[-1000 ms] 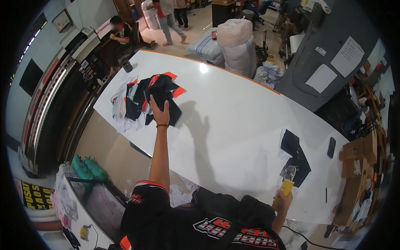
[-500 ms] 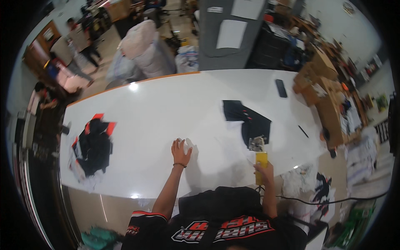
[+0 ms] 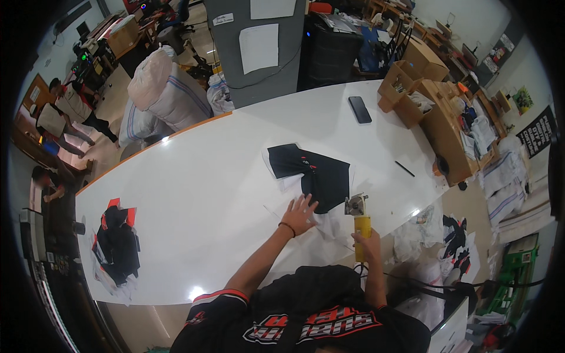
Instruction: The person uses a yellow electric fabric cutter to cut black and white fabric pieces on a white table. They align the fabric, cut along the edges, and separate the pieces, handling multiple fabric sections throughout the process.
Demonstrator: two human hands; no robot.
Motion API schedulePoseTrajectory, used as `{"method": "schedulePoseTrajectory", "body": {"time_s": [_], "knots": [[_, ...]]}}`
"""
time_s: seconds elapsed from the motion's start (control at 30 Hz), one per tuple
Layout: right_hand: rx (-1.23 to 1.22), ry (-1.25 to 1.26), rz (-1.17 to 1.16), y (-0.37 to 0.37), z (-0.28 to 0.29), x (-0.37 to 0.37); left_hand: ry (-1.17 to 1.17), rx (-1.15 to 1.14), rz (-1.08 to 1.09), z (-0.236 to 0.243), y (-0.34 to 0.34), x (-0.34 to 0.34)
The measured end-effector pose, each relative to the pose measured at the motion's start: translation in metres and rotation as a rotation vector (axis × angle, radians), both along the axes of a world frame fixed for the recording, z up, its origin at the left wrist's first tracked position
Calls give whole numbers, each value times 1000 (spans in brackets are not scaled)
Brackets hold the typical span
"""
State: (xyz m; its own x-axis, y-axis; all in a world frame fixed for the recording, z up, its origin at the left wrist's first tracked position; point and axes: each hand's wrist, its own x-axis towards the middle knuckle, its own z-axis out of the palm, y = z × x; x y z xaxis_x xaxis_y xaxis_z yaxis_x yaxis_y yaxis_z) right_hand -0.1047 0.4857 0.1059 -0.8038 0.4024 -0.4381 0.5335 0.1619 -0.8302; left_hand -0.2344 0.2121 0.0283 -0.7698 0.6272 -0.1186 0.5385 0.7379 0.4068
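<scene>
Black fabric (image 3: 327, 176) is sitting near mid-feed for me, toward 3 o'clock on the white table (image 3: 206, 206), left hand (image 3: 299, 217) splayed at its 7 o'clock edge, though I can't tell if it actually touches. Right hand (image 3: 370, 243) is wrapped round a yellow cutter (image 3: 362, 226), metal head (image 3: 355, 205) just beside the fabric's 5 o'clock corner, and I've got a dark phone (image 3: 360, 110) at 1 o'clock plus a heap of cloth pieces (image 3: 118, 244) out at 8

The left hand (image 3: 299, 216) has reached the flat dark cloth (image 3: 323, 178).
</scene>
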Motion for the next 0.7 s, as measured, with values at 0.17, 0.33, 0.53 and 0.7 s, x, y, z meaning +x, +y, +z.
{"method": "schedulePoseTrajectory", "body": {"time_s": [0.17,0.33,0.53,0.7], "knots": [[45,-3,-21,30,-23,-9,92,-82,-89,-14,-30,24],[22,-66,-5,43,-18,-20,214,-229,67,-16,-211,17],[-44,-28,54,46,-42,-35,188,-108,747,25,-296,-23],[-56,-38,112,30,-33,-45,243,-208,773,-24,-190,-35]]}}
